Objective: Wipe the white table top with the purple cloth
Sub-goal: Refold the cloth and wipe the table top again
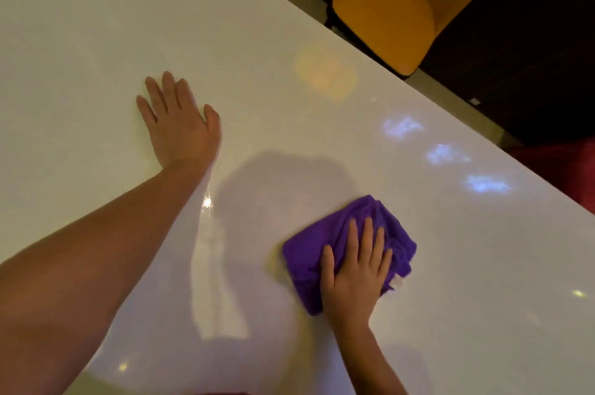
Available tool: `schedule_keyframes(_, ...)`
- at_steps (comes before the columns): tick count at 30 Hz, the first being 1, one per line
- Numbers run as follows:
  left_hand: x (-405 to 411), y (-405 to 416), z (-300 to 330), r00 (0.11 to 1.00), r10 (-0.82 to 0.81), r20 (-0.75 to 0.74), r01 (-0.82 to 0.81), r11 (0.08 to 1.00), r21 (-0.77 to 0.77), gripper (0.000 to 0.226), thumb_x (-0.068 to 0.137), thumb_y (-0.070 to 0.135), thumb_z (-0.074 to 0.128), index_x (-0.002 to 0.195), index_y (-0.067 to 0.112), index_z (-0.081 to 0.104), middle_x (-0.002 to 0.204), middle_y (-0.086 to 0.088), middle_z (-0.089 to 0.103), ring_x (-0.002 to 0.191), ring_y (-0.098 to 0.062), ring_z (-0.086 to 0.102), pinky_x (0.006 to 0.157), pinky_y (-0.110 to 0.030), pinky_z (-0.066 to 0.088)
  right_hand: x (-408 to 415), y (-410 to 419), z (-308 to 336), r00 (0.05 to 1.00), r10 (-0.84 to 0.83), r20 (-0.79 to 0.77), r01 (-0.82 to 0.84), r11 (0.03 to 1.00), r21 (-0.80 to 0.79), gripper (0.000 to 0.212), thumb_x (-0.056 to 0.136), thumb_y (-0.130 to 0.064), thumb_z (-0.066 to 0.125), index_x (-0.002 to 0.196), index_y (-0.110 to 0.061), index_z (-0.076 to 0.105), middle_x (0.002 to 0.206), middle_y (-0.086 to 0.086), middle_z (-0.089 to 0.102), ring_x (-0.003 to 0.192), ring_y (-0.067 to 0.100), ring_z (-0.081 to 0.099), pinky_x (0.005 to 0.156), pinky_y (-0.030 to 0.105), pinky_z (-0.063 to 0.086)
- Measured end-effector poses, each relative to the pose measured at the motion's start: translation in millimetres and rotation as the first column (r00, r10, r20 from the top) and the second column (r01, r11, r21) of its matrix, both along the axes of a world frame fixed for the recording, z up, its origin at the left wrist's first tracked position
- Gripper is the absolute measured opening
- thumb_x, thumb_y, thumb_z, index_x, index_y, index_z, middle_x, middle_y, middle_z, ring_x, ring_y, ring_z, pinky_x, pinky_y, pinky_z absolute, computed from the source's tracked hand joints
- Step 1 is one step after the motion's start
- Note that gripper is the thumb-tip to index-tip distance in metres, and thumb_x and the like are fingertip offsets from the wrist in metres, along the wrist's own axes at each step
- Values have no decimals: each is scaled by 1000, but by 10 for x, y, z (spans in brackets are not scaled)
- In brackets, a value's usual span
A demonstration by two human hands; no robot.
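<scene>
A yellow chair (396,14) stands on a dark floor (521,50); something red (560,169) shows at the right edge.

No text, label, brand, number or sign can be read anywhere in view. The glossy white tabletop (257,40) carries only blurred reflections of light, none forming letters. The purple cloth (354,233) shows no tag or print. The yellow chair (386,14), toward 1 o'clock beyond the tabletop's edge, is plain. A small pale speck on the dark floor toward 3 o'clock is too small and blurred to tell whether anything is written on it.
</scene>
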State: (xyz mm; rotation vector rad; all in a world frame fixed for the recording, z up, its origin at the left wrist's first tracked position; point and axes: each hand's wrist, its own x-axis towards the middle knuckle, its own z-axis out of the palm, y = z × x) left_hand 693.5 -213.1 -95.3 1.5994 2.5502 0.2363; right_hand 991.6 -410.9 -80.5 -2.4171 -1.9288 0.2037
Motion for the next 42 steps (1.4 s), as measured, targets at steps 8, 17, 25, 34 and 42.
schedule_keyframes(8,-7,-21,-8,1000,-11,0,11,1000,4,67,102,39,33,157,1,31,169,-18,23,158,-41,11,127,-60,9,-28,1611,6,999,13,-43,-11,999,44,67,103,-56,35,163,-25,40,172,9,32,161,34,22,130,56,13)
schedule_keyframes(17,43,-123,56,1000,-19,25,17,996,86,56,103,26,38,154,2,35,169,-16,22,158,-38,12,127,-54,11,255,2389,-56,996,47,-80,-43,998,52,67,108,-58,32,167,-25,29,176,6,23,164,31,13,131,57,7)
schedule_keyframes(25,2060,-279,441,853,-279,441,202,956,212,47,102,23,54,146,8,52,165,-12,35,156,-33,24,127,-44,19,912,-61,-25,990,108,-95,-106,994,31,65,103,-60,41,160,-28,43,172,2,33,162,29,21,131,54,14)
schedule_keyframes(34,2626,-354,-18,957,-289,-9,289,957,22,62,101,39,27,153,7,38,167,-14,31,157,-37,20,127,-56,15,2168,2629,-2,998,6,-64,-6,1000,12,72,105,-64,25,167,-28,28,176,6,22,163,32,13,132,57,7)
schedule_keyframes(42,2703,-401,54,959,-283,-14,283,959,30,58,102,33,38,153,5,39,167,-15,30,157,-37,19,127,-55,14,2291,-60,0,995,-49,-88,56,995,80,66,105,-58,43,162,-25,41,173,6,31,162,32,21,130,58,16)
